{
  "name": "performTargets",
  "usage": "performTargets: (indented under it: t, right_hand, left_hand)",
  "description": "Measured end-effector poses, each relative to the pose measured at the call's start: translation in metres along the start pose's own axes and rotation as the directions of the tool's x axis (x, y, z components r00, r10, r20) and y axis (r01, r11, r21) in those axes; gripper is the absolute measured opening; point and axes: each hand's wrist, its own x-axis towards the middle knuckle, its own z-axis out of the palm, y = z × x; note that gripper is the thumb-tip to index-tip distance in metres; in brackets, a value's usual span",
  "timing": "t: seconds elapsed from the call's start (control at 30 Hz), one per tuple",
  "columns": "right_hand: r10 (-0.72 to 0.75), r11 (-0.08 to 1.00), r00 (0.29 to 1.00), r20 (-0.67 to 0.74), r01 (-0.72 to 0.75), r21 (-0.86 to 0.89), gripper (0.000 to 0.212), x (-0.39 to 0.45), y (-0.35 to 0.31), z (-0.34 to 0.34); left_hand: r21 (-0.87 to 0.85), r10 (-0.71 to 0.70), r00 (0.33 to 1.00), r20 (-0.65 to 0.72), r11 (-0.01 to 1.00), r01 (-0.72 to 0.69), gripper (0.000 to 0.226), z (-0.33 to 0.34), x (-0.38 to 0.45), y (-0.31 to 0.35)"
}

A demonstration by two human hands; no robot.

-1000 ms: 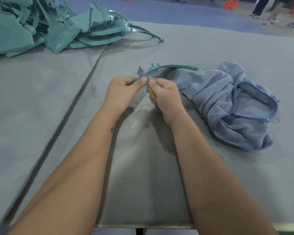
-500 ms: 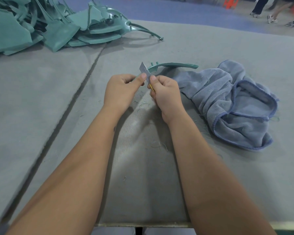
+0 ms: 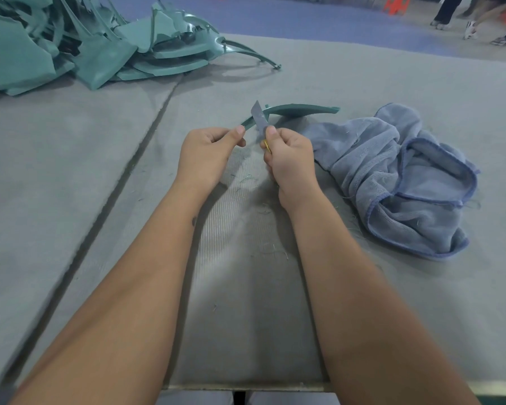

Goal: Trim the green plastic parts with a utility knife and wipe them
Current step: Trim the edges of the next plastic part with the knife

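Head view looks forward and down, close over the table [image 3: 362, 83]

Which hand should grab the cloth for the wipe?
Right, probably. The blue cloth lies right beside the right hand, though it must first put down the knife. The left hand already holds the green strip.

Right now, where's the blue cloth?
In the head view, the blue cloth lies crumpled on the grey table, right of the right hand holding the knife.
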Motion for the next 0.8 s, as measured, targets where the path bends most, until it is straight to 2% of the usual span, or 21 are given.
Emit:
performTargets:
  t: [0.23,0.47,0.8]
  right_hand:
    - [0.044,0.998,0.998,-0.051,-0.042,0.05,0.038,-0.0001,0.0,-0.0012]
    - [0.151,0.947,0.974,-0.171,-0.092,0.309,0.038,0.0042,0.0006,-0.0039]
    - [0.114,0.957,0.949,-0.293,-0.026,0.288,0.039,0.0062,0.0047,0.0028]
  left_hand:
    - [-0.001,-0.003,1.0,0.01,1.0,0.003,0.027,-0.0004,-0.0019,0.0002]
    - [0.003,-0.001,1.0,0.029,1.0,0.001,0.026,0.0004,-0.0031,0.0014]
    - [-0.002,0.023,0.998,0.051,1.0,-0.023,0.025,0.0021,-0.0013,-0.0028]
